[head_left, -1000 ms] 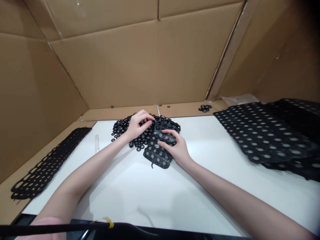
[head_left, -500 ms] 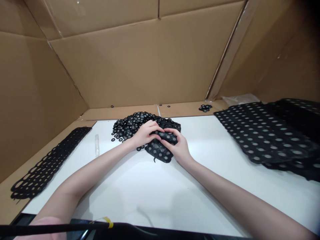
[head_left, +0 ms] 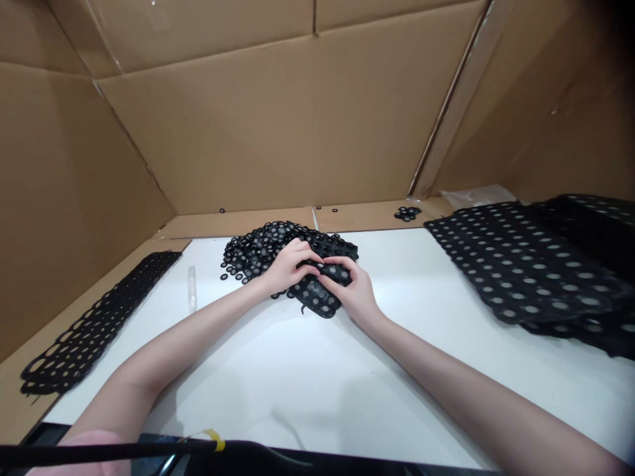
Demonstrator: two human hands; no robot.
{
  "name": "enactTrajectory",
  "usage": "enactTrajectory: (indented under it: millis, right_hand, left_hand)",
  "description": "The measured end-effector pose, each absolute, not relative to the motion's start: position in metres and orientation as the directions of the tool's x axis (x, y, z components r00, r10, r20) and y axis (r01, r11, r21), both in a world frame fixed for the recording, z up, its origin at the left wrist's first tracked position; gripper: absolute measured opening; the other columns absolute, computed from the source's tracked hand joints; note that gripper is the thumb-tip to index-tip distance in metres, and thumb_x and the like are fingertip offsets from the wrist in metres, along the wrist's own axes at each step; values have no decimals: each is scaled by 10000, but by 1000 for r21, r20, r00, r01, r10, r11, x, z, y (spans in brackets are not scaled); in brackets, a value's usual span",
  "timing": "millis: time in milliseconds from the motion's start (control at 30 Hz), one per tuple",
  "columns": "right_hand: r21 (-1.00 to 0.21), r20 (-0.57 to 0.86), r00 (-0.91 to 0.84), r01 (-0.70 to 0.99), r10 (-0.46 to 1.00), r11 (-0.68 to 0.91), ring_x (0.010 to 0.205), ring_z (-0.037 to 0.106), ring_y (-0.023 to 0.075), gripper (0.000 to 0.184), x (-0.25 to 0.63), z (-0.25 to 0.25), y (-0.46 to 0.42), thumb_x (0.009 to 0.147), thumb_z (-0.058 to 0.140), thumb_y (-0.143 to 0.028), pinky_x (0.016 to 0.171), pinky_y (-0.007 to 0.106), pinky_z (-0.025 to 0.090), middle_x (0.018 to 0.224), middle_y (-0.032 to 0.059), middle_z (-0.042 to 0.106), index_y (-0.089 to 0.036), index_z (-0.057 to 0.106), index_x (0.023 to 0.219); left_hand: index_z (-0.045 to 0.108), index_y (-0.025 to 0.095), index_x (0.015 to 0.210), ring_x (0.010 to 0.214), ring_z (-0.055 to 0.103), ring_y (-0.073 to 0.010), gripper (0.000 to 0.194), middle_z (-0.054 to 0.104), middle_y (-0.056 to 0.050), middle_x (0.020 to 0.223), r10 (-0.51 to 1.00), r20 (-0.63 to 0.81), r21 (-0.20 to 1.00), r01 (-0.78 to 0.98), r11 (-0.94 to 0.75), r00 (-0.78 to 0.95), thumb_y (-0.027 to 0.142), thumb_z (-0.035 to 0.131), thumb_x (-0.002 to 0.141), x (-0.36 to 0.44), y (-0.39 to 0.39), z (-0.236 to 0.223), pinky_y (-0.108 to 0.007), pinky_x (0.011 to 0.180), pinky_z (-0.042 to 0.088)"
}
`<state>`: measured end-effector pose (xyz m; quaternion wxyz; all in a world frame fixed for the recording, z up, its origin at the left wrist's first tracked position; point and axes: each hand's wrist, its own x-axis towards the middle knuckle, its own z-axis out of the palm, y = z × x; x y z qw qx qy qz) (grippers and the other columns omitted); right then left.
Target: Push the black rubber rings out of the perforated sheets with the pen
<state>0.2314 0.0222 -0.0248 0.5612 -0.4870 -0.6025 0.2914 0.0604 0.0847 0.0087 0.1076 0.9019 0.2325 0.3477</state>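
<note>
Beside ring pile point(head_left: 255, 246) | hands point(head_left: 286, 270) point(head_left: 358, 291) pinch sheet point(head_left: 320, 299) | perforated stack point(head_left: 518, 271) right | cable point(head_left: 114, 453) foreground

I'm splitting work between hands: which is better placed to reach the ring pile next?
Probably the left hand: it's beside the ring pile, whereas the right hand is farther off. Both pinch the black sheet.

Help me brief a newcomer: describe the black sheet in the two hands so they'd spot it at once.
On the white tabletop, find the pile of black rings near the far edge. At its near right side, the left hand and right hand hold a dotted black sheet. Unlike the larger dotted sheets lying at right, it is small and hand-held.
</note>
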Motion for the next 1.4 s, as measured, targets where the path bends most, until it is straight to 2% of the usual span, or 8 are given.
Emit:
enactTrajectory:
  millis: [267,667,800,900,1000,1300,1400]
  right_hand:
    - [-895,396,98,262,913,360,968,616,245,292,231,-24,23,702,681,-341,889,404,467,1005,55,685,-213,635,960]
    - [-895,391,90,270,916,356,953,615,243,310,232,-25,23,690,685,-335,877,403,467,997,53,687,-213,632,970]
    - [-884,407,75,281,910,373,953,624,246,293,231,-23,22,695,673,-328,876,401,470,996,52,689,-214,629,961]
    - [-876,418,59,289,906,385,968,624,248,282,231,-24,22,706,663,-319,880,402,470,1008,48,691,-222,627,968]
    - [-870,425,51,300,904,392,977,623,250,278,231,-24,22,711,657,-306,888,410,465,1017,43,691,-232,625,977]
    - [-875,412,51,301,910,380,986,618,257,299,232,-24,22,693,667,-287,890,414,461,1023,50,687,-228,620,982]
    - [-882,407,61,286,911,375,994,613,251,299,232,-25,23,695,670,-301,900,408,456,1029,45,681,-228,621,981]
  left_hand:
    - [644,171,839,794,474,-187,109,559,-43,779,523,562,375,366,-852,641,243,569,872,62,84,5,-315,745,403]
    - [613,165,696,708,483,-159,92,558,-4,674,595,533,445,399,-802,601,150,636,784,68,79,8,-299,705,382]
    - [622,166,677,675,477,-151,92,544,4,641,630,526,498,394,-773,572,183,674,751,68,79,8,-294,677,381]
    - [633,163,706,691,482,-154,112,568,-5,689,649,520,559,353,-750,556,228,725,711,68,79,9,-285,658,386]
    - [622,159,697,695,493,-150,118,585,-6,708,664,531,592,330,-735,527,201,732,701,69,78,9,-278,652,387]
    - [614,162,613,618,490,-128,153,551,18,606,609,573,483,374,-792,549,171,710,732,69,79,6,-283,663,369]
    - [663,177,700,738,521,-165,90,595,-12,727,582,560,428,395,-813,590,211,745,715,66,80,12,-310,733,395]
